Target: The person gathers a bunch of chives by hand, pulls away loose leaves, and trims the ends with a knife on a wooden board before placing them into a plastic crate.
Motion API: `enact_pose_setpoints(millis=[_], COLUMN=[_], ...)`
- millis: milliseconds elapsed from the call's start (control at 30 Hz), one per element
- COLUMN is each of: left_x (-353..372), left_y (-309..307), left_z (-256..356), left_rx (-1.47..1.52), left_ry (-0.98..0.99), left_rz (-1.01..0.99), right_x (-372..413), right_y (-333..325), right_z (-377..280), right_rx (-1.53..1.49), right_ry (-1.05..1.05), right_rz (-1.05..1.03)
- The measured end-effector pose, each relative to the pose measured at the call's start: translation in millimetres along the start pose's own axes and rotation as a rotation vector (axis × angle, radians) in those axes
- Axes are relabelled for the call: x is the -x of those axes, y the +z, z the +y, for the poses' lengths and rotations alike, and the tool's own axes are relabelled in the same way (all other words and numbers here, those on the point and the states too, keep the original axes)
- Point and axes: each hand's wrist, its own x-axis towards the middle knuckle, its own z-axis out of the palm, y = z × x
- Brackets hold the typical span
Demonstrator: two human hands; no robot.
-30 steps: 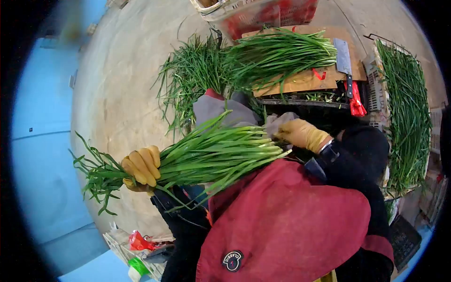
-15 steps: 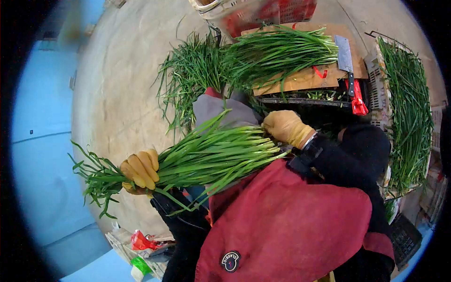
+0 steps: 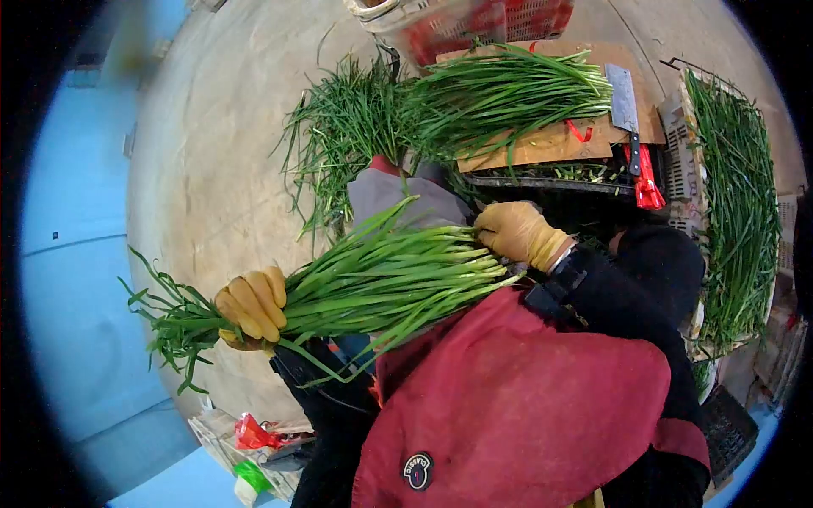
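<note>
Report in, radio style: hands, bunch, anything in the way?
Left hand gripping bunch near leafy tips. Right hand at pale ends. Nothing visibly blocking; knife apart, on cardboard.

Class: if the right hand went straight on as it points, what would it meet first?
The right hand would probably meet the green bunch at its upper edge; depth is unclear, so perhaps the grey cloth instead.

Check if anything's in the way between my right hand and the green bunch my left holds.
Nothing visible is. Your right hand is at the pale ends of the green bunch, with nothing showing between them; your left hand grips the leafy end. I can't see beneath the right hand.
</note>
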Motion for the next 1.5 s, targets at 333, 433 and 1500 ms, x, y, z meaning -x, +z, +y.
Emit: enact_pose_setpoints(millis=[333,433,1500], left_x=[5,3,6], left_y=[-4,4,-7], left_z=[-3,-5,7], left_rx=[0.041,0.052,0.075], left_ry=[0.010,0.027,-0.060], left_rz=[-0.007,0.051,-0.058], right_x=[14,-1,4], right_y=[-20,-3,-20], right_z=[12,7,78], right_rx=[-0.111,-0.027,0.416], right_ry=[0.025,-0.143,0.250], right_rz=[0.046,0.071,-0.396])
